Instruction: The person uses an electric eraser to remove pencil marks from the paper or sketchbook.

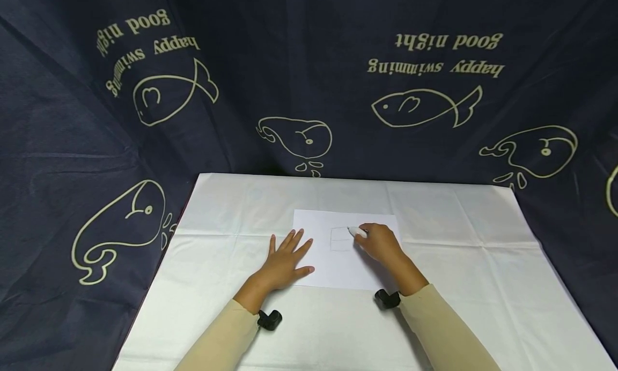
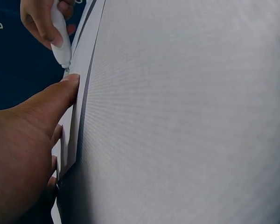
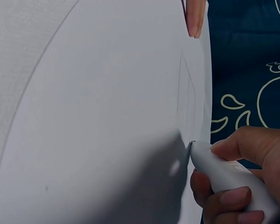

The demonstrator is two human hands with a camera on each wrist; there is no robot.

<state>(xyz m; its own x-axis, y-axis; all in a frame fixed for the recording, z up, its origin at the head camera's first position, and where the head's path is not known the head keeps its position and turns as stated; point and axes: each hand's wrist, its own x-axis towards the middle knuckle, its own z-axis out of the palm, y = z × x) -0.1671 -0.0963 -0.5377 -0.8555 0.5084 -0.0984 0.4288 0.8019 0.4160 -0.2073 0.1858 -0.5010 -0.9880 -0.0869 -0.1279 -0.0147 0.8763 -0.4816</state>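
A sheet of white paper (image 1: 338, 272) lies on the white-covered table, with a thin-lined box drawing (image 1: 331, 239) near its middle. My left hand (image 1: 282, 266) rests on the paper's left part, fingers spread; in the left wrist view its thumb (image 2: 65, 91) lies along the sheet's edge. Over the right part, my right hand (image 1: 383, 245) grips a thick white pen (image 1: 358, 232) with a narrow tip. The right wrist view shows the pen (image 3: 224, 172) pinched between thumb and fingers, its tip at the end of the drawn lines.
A white cloth (image 1: 458, 285) with fold creases covers the table. Behind and to the left hangs dark blue fabric (image 1: 289, 65) printed with fish, whales and lettering. Each wrist carries a small black camera, one at the left wrist (image 1: 269, 320) and one at the right (image 1: 387, 299).
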